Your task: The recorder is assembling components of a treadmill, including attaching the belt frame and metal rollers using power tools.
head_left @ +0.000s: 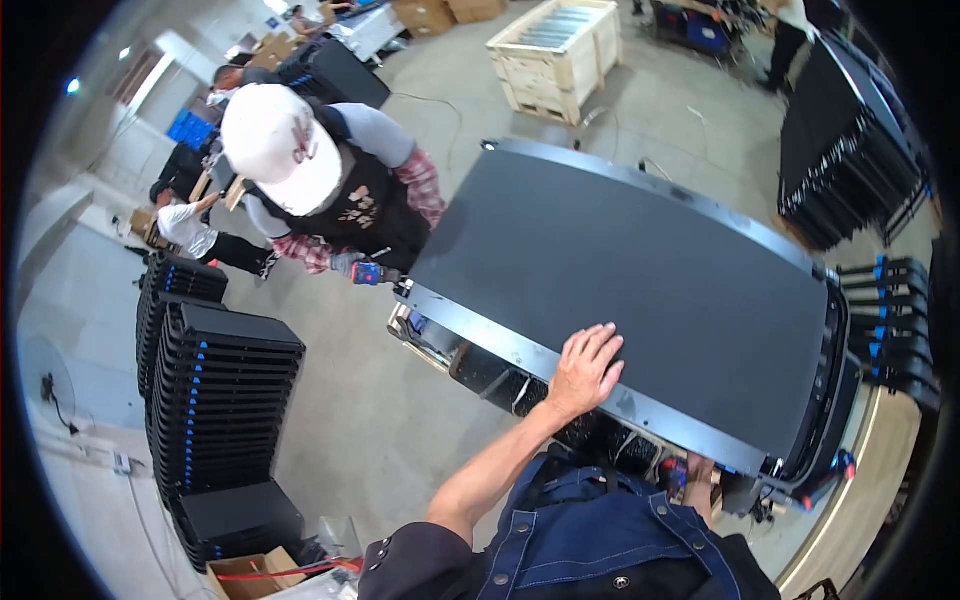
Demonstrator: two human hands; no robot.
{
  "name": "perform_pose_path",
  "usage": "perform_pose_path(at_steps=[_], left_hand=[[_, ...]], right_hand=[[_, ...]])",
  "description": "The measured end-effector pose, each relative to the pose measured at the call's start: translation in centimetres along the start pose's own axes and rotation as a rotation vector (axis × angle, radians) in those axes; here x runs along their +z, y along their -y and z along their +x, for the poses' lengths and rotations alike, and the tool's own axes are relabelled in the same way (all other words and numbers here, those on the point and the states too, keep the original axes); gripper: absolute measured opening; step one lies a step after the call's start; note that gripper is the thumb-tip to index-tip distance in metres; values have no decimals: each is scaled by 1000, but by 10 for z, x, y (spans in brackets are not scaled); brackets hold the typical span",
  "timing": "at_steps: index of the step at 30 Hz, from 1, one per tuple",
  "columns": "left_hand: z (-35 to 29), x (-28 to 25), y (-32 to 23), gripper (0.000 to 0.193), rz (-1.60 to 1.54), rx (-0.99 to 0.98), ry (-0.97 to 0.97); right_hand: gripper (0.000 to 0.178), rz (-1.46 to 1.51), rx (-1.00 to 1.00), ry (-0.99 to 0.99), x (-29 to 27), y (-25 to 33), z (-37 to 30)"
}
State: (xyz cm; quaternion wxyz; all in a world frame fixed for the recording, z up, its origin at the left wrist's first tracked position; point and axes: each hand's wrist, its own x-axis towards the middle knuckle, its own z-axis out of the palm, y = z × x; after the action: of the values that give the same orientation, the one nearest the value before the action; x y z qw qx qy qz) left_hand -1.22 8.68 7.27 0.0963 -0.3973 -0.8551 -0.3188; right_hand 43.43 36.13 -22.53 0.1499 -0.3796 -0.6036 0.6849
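A treadmill deck (600, 270) with a dark belt and metallic side rails (500, 340) lies across in front of me. My left hand (587, 372) lies palm down over the near rail and the belt's edge, its fingers stretched out and holding nothing. Low at the near edge, toward the right, my right hand (699, 468) reaches in beside the rail; its fingers are hidden. Close to it a red and blue thing (670, 472), perhaps a power tool, partly shows. A black rounded end cover (835, 370) sits at the deck's right end.
Across the left end, a co-worker in a white cap (280, 150) holds a red and blue power driver (370, 273) at the corner. Stacked black frames (230, 400) stand left, more black parts (890, 320) right. A wooden crate (555, 60) stands behind; a wooden bench (870, 470) lies right.
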Motion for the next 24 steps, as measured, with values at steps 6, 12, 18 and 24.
perform_pose_path(at_steps=[6, 12, 18, 24], left_hand=[[-5, -4, -9, 40, -3, 11, -18], [-14, 1, -7, 39, -1, -6, -44], [-14, 6, -8, 38, -24, 6, -62], [-19, 5, -6, 38, 1, -12, -69]], right_hand=[[24, 224, 46, 7, 9, 7, 48], [24, 427, 152, -6, 65, 46, 81], [24, 627, 309, -92, 60, 52, 96], [25, 842, 485, -163, 139, 79, 93]])
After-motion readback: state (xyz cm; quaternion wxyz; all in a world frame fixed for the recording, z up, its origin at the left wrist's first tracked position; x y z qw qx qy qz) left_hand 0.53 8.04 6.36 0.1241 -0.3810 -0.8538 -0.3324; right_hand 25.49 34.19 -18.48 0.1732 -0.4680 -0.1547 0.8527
